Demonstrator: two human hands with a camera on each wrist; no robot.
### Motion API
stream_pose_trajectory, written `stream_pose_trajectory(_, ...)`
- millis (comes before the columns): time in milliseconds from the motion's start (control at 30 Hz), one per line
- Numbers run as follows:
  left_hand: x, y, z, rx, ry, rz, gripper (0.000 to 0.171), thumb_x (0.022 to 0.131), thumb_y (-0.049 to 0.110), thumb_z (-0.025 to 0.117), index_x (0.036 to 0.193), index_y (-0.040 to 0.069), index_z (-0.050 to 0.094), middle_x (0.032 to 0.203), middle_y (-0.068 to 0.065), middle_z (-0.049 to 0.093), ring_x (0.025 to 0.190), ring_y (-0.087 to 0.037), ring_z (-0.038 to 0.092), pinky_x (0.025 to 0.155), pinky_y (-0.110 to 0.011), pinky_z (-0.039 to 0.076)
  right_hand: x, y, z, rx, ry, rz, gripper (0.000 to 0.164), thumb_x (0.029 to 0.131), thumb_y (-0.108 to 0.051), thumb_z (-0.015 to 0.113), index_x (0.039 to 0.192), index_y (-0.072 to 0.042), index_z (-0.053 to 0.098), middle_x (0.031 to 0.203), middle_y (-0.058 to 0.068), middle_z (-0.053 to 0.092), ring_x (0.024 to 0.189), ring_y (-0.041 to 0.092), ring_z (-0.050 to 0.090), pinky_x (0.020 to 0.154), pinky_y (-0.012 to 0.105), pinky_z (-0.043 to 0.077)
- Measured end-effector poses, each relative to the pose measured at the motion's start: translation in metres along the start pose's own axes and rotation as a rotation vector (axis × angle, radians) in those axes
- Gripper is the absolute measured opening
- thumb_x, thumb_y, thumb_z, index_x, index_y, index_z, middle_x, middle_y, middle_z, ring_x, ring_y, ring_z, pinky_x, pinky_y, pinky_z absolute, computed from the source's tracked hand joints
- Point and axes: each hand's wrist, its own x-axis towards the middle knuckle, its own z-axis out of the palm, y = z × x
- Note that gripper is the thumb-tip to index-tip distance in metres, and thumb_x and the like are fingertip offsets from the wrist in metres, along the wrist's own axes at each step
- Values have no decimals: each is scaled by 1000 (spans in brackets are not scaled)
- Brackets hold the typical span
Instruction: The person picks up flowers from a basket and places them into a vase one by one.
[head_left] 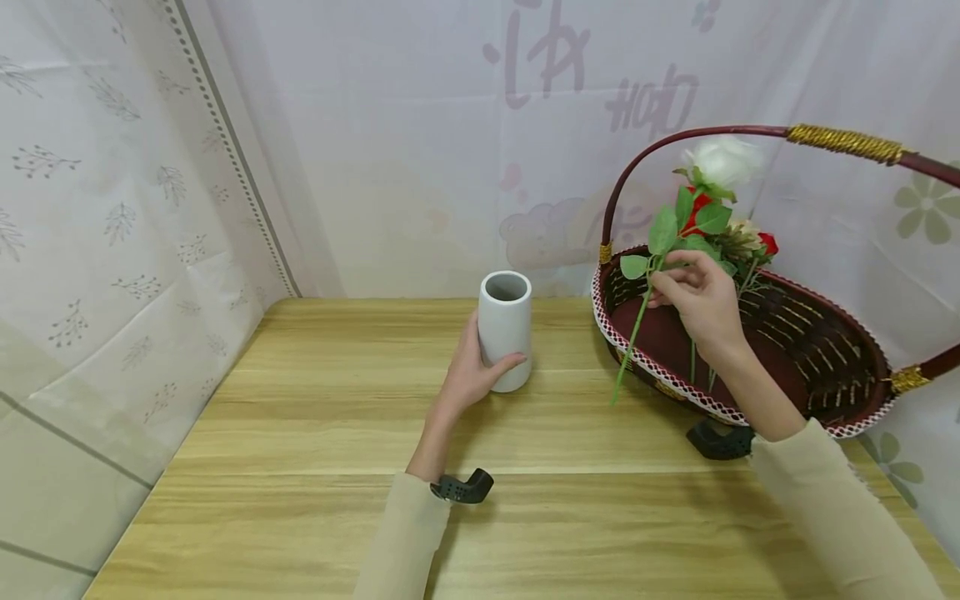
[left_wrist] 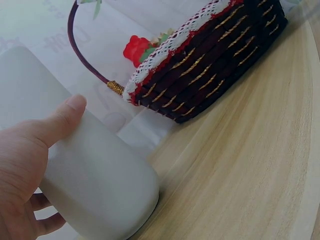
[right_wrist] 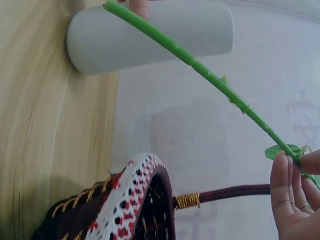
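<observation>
A white vase (head_left: 506, 321) stands upright on the wooden table, its round mouth facing up. My left hand (head_left: 480, 367) grips it from the left side, thumb across the front; in the left wrist view the thumb lies on the vase wall (left_wrist: 105, 170). My right hand (head_left: 701, 296) pinches the green stem of a white rose (head_left: 722, 162) over the basket's left end. The stem (right_wrist: 200, 67) slants down toward the vase side, its cut end free, and leaves spread just above the fingers.
A dark woven basket (head_left: 847, 408) with lace trim and a tall arched handle (head_left: 750, 130) stands at the right. Red flowers (head_left: 768, 243) and a pale flower (head_left: 741, 237) rest in it. Patterned curtains (head_left: 360, 150) hang behind and left of the table (head_left: 300, 417).
</observation>
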Motion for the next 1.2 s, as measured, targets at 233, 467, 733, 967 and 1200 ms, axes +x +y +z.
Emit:
stream_pose_trajectory(233,0,0,0,1,-1,8,94,83,29,86,156,23,26,143,-2,44,126,-21,47,104,-48,42,-1,-4,12,-12,-31,-42,26,94,1,68,118,-2,59,89,9,68,68,17,65,67,27,58)
stream_pose_trajectory(467,-1,-1,1,5,5,9,96,82,30,86,156,24,26,142,-1,45,126,-22,48,104,-48,42,4,-9,23,-26,-46,-104,28,95,-1,69,121,2,60,91,8,68,69,16,64,68,27,57)
stream_pose_trajectory(733,-1,-1,0,14,3,-1,97,83,32,86,157,26,24,143,-2,44,126,-22,47,104,-49,42,16,-15,40,27,-23,-180,27,94,4,68,120,6,64,88,6,69,66,16,65,66,24,56)
stream_pose_trajectory(967,-2,-2,0,-17,12,22,100,81,25,88,158,23,24,144,-6,44,126,-26,48,102,-52,42,26,-20,53,41,-8,-204,27,93,3,68,120,5,65,89,7,69,65,16,64,66,25,56)
stream_pose_trajectory(1200,-1,-2,0,-11,15,23,100,81,24,88,158,18,25,143,-8,44,125,-28,48,102,-53,42,39,-26,64,90,30,-203,25,92,2,70,117,4,67,87,9,68,64,18,64,66,26,57)
